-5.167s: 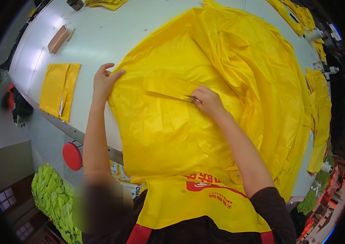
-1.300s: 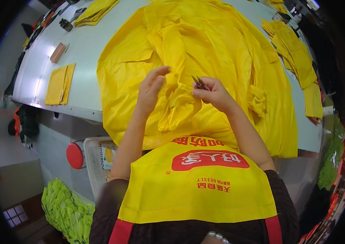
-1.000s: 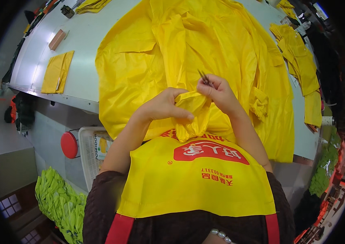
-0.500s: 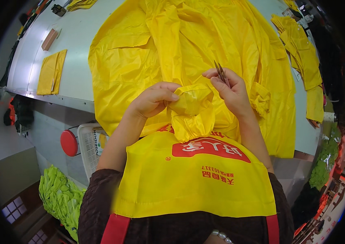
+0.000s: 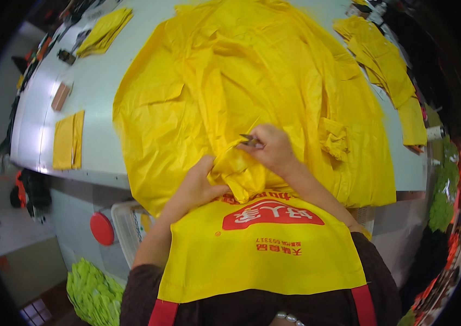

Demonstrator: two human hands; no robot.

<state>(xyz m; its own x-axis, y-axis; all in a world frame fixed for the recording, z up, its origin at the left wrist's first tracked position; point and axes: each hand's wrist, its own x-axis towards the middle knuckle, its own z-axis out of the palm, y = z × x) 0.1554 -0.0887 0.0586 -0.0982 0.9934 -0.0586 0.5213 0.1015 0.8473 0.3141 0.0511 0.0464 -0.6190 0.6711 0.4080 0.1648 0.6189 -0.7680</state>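
A large yellow garment (image 5: 252,92) lay spread over the pale worktable (image 5: 100,87), its near edge bunched up just in front of the person's yellow apron (image 5: 263,250). The left hand (image 5: 200,182) was closed around that bunched fold, pinching the fabric. The right hand (image 5: 274,149) gripped small metal thread snips (image 5: 248,140), their tips touching the cloth beside the fold. Folded yellow pieces (image 5: 67,140) lay well apart at the table's left edge.

Garment workshop; long pale cutting table (image 5: 105,81) fills the upper frame, spread with yellow fabric (image 5: 252,87). Folded yellow pieces (image 5: 68,140) stacked at left; more (image 5: 388,70) upper right.
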